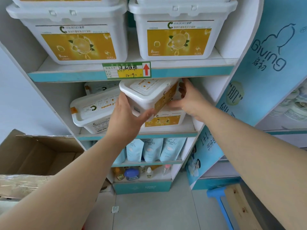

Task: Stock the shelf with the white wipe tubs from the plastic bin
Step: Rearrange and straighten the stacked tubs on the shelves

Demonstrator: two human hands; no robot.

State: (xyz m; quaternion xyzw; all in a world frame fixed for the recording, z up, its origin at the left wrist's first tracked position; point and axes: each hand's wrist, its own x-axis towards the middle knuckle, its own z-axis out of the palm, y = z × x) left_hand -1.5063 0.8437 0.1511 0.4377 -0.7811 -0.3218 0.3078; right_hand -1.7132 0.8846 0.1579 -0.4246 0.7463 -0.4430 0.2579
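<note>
Head view: my left hand (127, 117) and right hand (191, 100) both grip a tilted white wipe tub (149, 95) in the middle shelf (166, 134) opening, above the lower tub (166, 120). I'd level it first, then slide it back squarely.

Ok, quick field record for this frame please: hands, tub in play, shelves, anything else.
left hand: grips the held tub at its near corner
right hand: holds its far side
held tub: tilted, over the lower tub, middle shelf
left tub: same shelf, askew
top shelf: two upper tubs, price tag on edge
left side: cardboard box, open
</note>
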